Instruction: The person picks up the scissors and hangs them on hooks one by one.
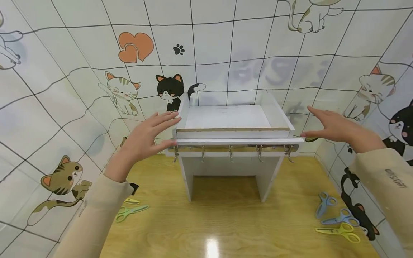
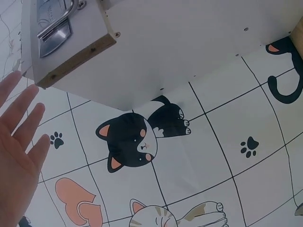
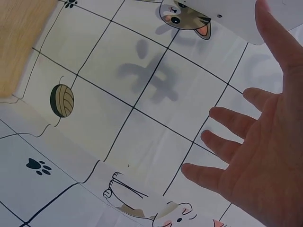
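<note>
A white shelf unit [image 1: 232,134] stands upright on two side panels, with a tray-like top and a row of metal hooks [image 1: 231,154] along its front. Beside its left end is my left hand [image 1: 142,138], fingers extended, fingertips overlapping the shelf's edge in the head view. The left wrist view shows those fingers next to the shelf's end [image 2: 75,61], where one hook is mounted. My right hand [image 1: 338,129] hovers off the right end with fingers spread and thumb apart. In the right wrist view, the right palm [image 3: 265,156] holds nothing, near a white shelf corner [image 3: 251,23].
On the wooden table [image 1: 206,218], green scissors [image 1: 138,209] and yellow scissors [image 1: 131,201] lie at left. Two blue scissors [image 1: 322,208] and another yellow pair [image 1: 333,231] lie at right. Walls with cat drawings [image 1: 206,43] enclose the back and sides.
</note>
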The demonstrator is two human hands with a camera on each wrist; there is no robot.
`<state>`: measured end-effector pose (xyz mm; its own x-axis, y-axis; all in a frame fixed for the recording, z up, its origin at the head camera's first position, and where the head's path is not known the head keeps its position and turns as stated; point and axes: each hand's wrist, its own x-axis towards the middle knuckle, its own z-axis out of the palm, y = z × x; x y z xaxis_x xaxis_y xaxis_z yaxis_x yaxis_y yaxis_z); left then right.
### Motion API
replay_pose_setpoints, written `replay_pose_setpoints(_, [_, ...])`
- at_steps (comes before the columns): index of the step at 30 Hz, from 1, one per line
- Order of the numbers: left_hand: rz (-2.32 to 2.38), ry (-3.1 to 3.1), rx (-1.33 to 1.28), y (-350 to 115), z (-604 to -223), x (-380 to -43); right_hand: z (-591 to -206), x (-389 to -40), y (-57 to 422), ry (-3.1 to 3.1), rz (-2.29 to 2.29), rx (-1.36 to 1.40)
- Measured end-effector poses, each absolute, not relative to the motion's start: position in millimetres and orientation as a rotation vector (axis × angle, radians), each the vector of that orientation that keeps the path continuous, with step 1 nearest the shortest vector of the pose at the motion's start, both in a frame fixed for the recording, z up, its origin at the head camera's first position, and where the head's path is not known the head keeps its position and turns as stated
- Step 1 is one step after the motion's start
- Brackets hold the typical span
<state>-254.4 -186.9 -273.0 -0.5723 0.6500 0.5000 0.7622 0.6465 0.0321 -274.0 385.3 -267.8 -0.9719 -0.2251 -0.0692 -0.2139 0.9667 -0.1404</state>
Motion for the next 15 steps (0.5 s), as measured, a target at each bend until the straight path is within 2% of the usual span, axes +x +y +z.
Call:
replay_pose_setpoints(8, [-0.347, -2.310, -1.108, -186.2, -281.4, -249.9, -269.1, -267.1, 379.1, 3.032, -0.229, -0.316])
replay_pose_setpoints(15, [-0.451, -2.215, -1.127, -177.4, -296.8, -252.6, -284.9, -249.2, 392.9, 3.025, -0.193, -0.257])
